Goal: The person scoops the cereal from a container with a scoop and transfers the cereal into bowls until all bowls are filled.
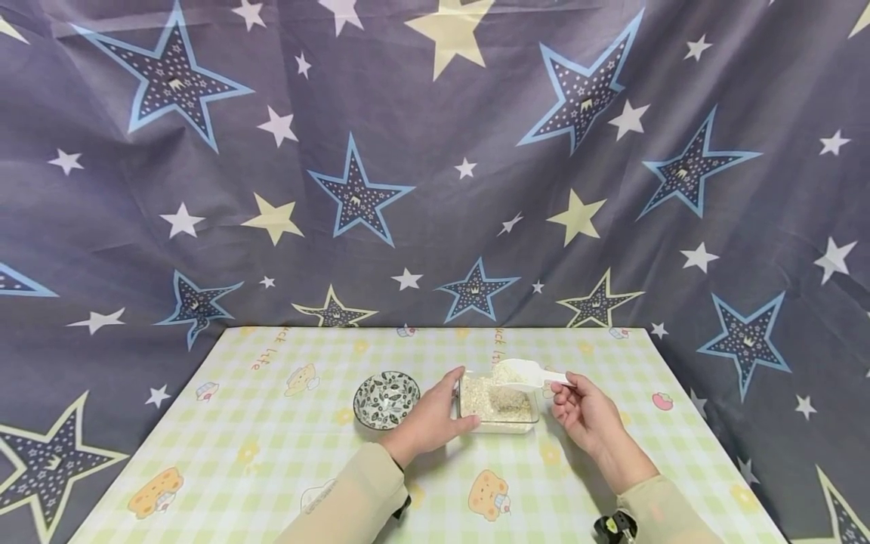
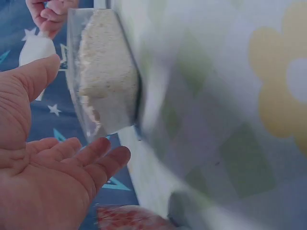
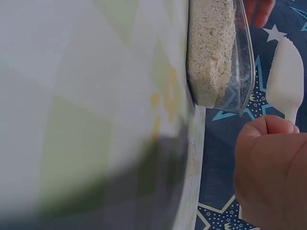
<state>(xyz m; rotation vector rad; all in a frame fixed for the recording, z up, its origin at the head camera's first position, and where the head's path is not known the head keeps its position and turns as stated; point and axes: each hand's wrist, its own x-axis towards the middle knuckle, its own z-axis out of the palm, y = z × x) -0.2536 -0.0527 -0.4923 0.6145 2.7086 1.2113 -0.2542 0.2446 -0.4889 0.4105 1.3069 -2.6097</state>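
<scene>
A clear plastic container [image 1: 496, 408] [image 2: 103, 72] [image 3: 216, 52] of pale grain stands on the checked tablecloth [image 1: 272, 453]. My left hand [image 1: 435, 415] [image 2: 48, 163] cups its left end, thumb at the far corner and straight fingers along the near side; the left wrist view shows small gaps to the wall. My right hand [image 1: 578, 408] [image 3: 268, 172] pinches the handle of a white scoop [image 1: 526, 374] [image 3: 287, 76] [image 2: 36, 48], whose bowl hovers over the container's far right edge. A patterned bowl [image 1: 386, 399] sits just left of my left hand.
The table is covered with a green and yellow checked cloth with cartoon prints. A star-patterned curtain [image 1: 435, 166] hangs close behind the table and down both sides. Open cloth lies left of the bowl and near the front edge.
</scene>
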